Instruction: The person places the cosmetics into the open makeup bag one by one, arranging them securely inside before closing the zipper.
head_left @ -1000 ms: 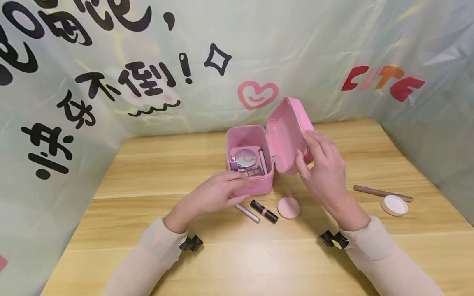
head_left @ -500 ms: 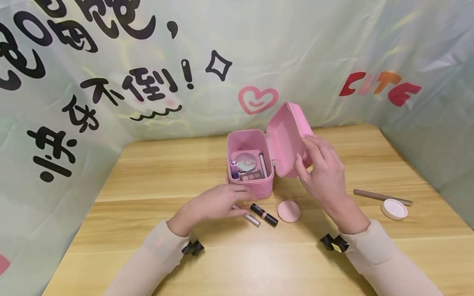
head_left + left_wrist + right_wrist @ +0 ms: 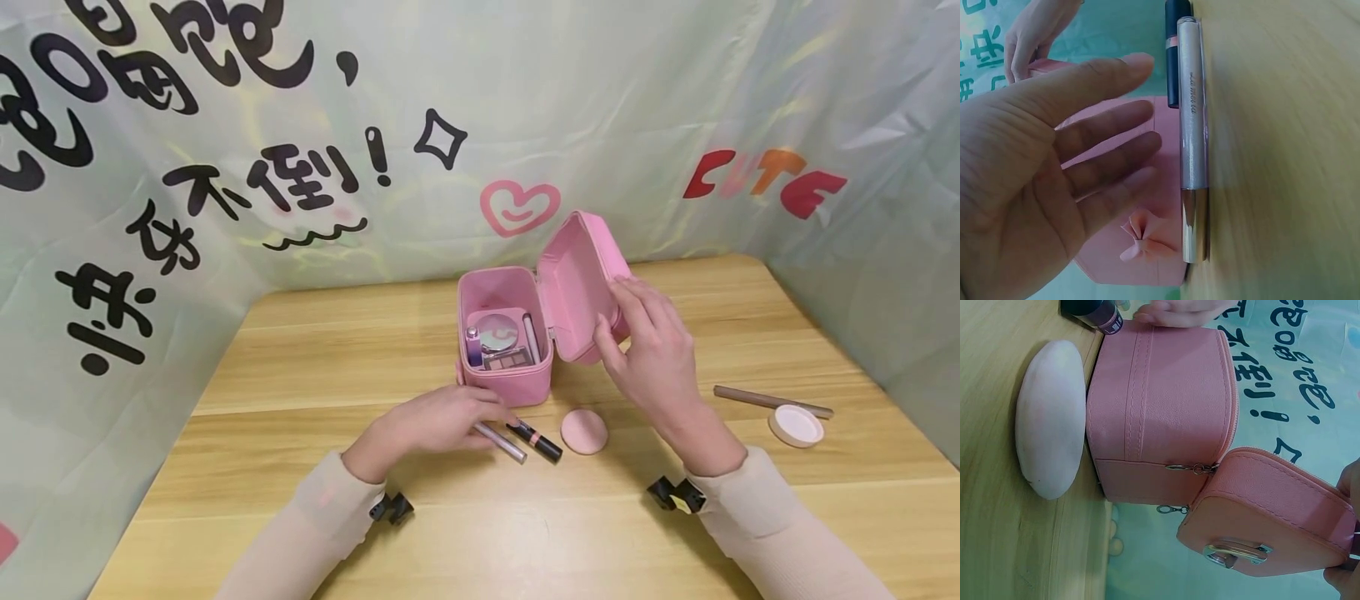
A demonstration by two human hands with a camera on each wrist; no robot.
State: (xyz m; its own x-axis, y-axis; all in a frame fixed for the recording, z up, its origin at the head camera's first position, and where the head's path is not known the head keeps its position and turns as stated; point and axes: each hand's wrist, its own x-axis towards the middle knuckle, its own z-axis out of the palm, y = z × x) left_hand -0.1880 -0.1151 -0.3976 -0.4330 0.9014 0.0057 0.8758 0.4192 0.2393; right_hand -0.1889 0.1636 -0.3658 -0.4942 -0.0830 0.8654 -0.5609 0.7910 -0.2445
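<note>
A pink cosmetic case point(image 3: 510, 388) stands unzipped on the table, its lid point(image 3: 573, 287) tilted to the right. My right hand point(image 3: 654, 350) grips the lid's edge between thumb and fingers. Just in front of the case, my left hand point(image 3: 442, 421) hovers with loosely bent fingers over a silvery cosmetic tube point(image 3: 1192, 137). In the left wrist view, a gap separates the fingers from that tube. A black tube with a pink band point(image 3: 542, 446) lies beside it, then a round pale-pink puff point(image 3: 584, 431). Inside the case are a round mirror-topped compact point(image 3: 497, 332) and an eyeshadow palette point(image 3: 508, 359).
A purple tube point(image 3: 474, 348) and a slim pen-like stick point(image 3: 531, 338) also stand in the case. On the right lie a brown stick point(image 3: 742, 396) and a shallow white round lid point(image 3: 797, 427). A printed cloth backdrop point(image 3: 615, 100) borders the table.
My left hand has moved down from the case's front rim to above the silvery tube. My right hand keeps its hold on the lid.
</note>
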